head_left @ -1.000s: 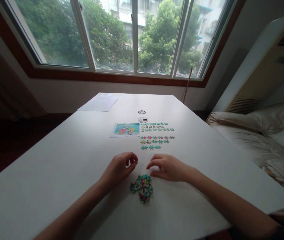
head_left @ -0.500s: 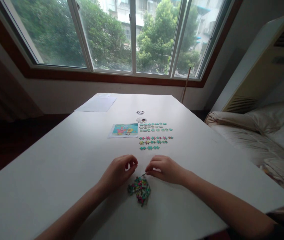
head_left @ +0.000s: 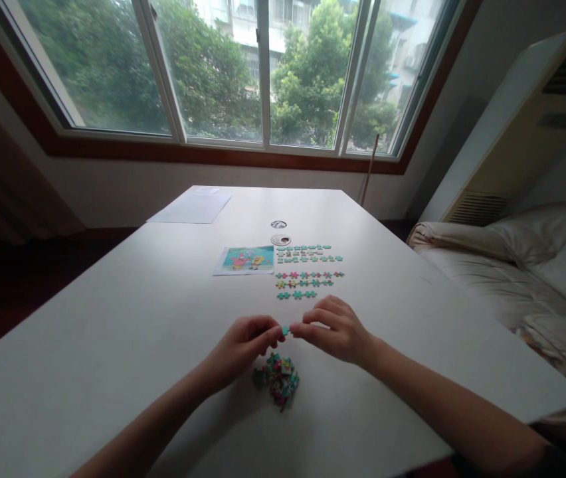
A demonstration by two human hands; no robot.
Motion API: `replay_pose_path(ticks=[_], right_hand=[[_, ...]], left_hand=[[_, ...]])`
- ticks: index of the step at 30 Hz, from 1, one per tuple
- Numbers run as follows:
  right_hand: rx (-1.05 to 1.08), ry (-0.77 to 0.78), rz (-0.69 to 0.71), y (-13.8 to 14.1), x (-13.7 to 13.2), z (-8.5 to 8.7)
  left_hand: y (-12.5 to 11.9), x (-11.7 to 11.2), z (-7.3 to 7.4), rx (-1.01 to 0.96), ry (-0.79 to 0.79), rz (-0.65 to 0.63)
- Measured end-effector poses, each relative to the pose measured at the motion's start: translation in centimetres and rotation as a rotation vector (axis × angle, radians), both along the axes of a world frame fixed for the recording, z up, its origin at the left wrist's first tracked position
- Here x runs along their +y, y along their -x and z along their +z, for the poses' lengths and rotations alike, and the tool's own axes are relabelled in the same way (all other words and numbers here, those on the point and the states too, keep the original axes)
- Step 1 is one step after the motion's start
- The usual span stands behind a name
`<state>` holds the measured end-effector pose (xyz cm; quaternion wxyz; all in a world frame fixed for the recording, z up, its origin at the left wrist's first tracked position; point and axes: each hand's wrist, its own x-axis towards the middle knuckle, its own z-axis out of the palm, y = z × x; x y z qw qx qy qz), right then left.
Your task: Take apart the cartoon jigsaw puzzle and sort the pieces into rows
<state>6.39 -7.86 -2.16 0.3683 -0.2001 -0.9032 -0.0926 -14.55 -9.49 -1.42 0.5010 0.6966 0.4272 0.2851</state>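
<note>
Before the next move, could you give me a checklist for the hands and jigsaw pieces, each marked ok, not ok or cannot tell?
1. Left hand has the teal jigsaw piece: ok, pinched at the fingertips.
2. Right hand grips it too: cannot tell; its fingertips are at the edge, contact too small to judge.
3. Jigsaw pile spread singly: not ok, pieces overlap in a heap.
4. Jigsaw rows uncovered by hands: ok.
5. Printed cartoon picture face up: ok, left of the rows.
</note>
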Motion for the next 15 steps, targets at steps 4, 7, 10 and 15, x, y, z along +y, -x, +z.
replay_pose_path(ticks=[4, 7, 10, 15], right_hand=[[0.161, 0.309, -0.075, 0.5, 0.1, -0.1], [0.242, 0.573, -0.114, 0.9, 0.0, -0.2], [0.238, 0.688, -0.110, 1.2, -0.2, -0.2], [0.240, 0.744, -0.095, 1.6, -0.4, -0.2]], left_hand=[[0.1, 0.1, -0.2, 0.009, -0.098, 0.072], [0.1, 0.1, -0.4, 0.079, -0.200, 0.104], [0.2, 0.1, -0.6, 0.161, -0.276, 0.111], [0.1, -0.1, -0.6, 0.237, -0.342, 0.090]])
